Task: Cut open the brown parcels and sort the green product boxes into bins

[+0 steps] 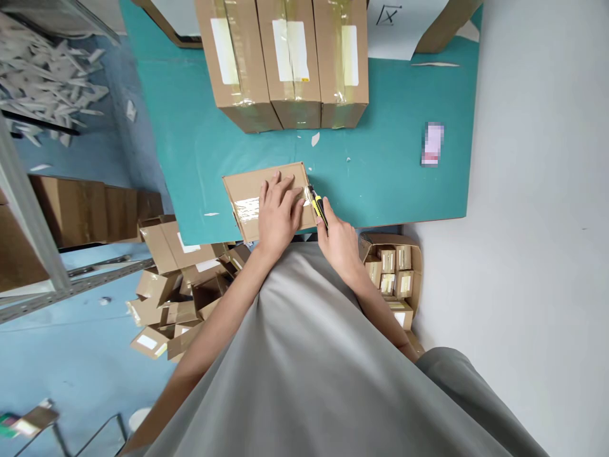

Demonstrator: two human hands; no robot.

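A flat cardboard box [280,174] with a strip of shiny clear tape across its top lies at the near edge of the green table. Pressed flat on the box, my left hand [280,212] has its fingers spread. My right hand [339,240] grips a yellow and black utility knife [318,204]. The knife's tip meets the right edge of the box, where the tape end [307,194] glints. Whether the blade is in the cardboard or only in the tape, I cannot tell.
Three taped cartons [295,108] stand side by side at the back of the green table [390,184]. A small blurred pinkish item [432,145] lies at right. Below, a large carton [417,266] holds small boxes; discarded boxes [162,285] heap at left beside a metal rack [33,209].
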